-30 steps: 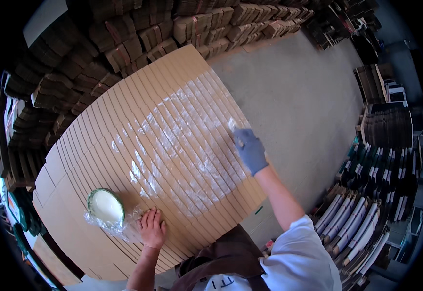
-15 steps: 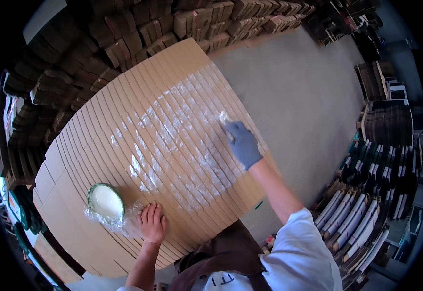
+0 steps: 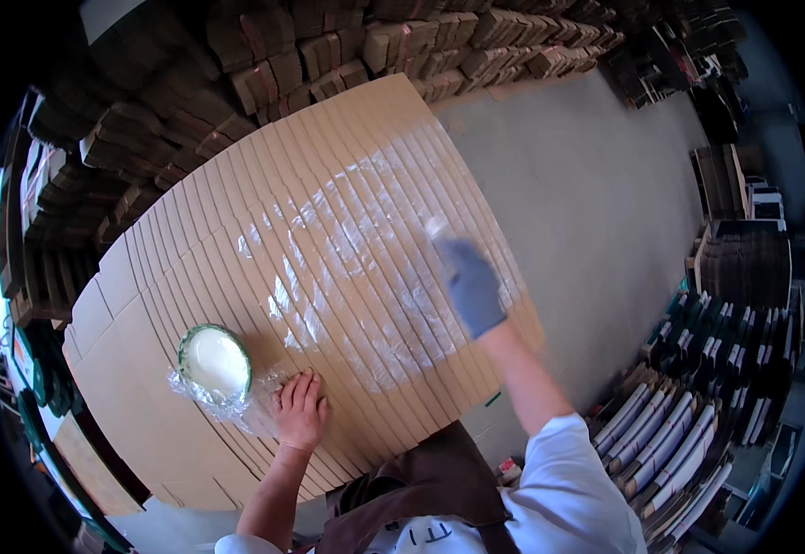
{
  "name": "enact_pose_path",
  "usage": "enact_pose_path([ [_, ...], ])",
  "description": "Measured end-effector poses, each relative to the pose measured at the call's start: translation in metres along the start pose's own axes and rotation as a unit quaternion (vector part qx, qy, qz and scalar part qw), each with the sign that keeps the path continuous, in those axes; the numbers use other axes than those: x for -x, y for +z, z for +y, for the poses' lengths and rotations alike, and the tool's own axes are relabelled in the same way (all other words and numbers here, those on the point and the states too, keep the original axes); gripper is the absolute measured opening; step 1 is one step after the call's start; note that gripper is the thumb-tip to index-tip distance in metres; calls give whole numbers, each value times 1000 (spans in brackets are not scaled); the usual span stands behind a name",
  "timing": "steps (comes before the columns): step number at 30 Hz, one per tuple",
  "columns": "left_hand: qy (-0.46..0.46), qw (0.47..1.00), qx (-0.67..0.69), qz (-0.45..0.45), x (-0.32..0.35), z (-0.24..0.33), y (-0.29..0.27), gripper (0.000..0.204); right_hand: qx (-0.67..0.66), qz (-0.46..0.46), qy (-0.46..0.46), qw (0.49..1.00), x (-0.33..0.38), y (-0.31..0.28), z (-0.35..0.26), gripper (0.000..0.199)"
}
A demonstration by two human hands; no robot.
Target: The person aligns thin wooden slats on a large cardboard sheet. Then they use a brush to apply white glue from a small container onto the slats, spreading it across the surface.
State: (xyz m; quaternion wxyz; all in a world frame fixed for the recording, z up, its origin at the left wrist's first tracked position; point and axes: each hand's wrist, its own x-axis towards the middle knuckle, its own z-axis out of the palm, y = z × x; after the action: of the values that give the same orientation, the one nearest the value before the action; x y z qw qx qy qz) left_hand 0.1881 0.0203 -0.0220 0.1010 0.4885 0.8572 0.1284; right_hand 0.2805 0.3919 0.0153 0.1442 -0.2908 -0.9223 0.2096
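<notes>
Fanned-out cardboard sheets [image 3: 144, 369] overlap in front of me, their strips smeared with white, wet-looking glue [image 3: 356, 231] across the middle and right. My right hand [image 3: 473, 288], in a grey-blue glove and blurred by motion, is closed around a brush [image 3: 436, 229] with a pale head over the right-hand strips. The brush's handle is mostly hidden in the glove. Bare and flat, my left hand [image 3: 301, 413] rests on the cardboard at the near side. Beside it, crumpled clear plastic film [image 3: 227, 404] lies around a green-rimmed tub [image 3: 247, 355] of white paste [image 3: 214, 363].
Bundled brown cardboard stacks [image 3: 402, 42] line the far side and the left. Grey floor [image 3: 578, 175] stretches to the right of the sheets. Bundles of pale-edged sheets [image 3: 661, 443] and dark stacked pieces [image 3: 735, 332] stand at the right.
The view has shifted slightly, moving the scene rightward in the picture. My right hand and the brush have moved a little nearer to me over the glued strips. My left hand stays put.
</notes>
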Motion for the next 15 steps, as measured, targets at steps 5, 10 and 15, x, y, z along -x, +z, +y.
enact_pose_path([
  [5,-4,1000,-12,-11,-11,5,-11,52,-17,-32,-62,997,-21,26,-16,31],
  [10,-2,1000,-26,10,-2,3,-6,51,-17,-56,-73,996,-42,19,-53,30],
  [15,-10,1000,-19,-12,-10,4,-8,51,-5,-15,-61,998,-85,31,-16,29],
])
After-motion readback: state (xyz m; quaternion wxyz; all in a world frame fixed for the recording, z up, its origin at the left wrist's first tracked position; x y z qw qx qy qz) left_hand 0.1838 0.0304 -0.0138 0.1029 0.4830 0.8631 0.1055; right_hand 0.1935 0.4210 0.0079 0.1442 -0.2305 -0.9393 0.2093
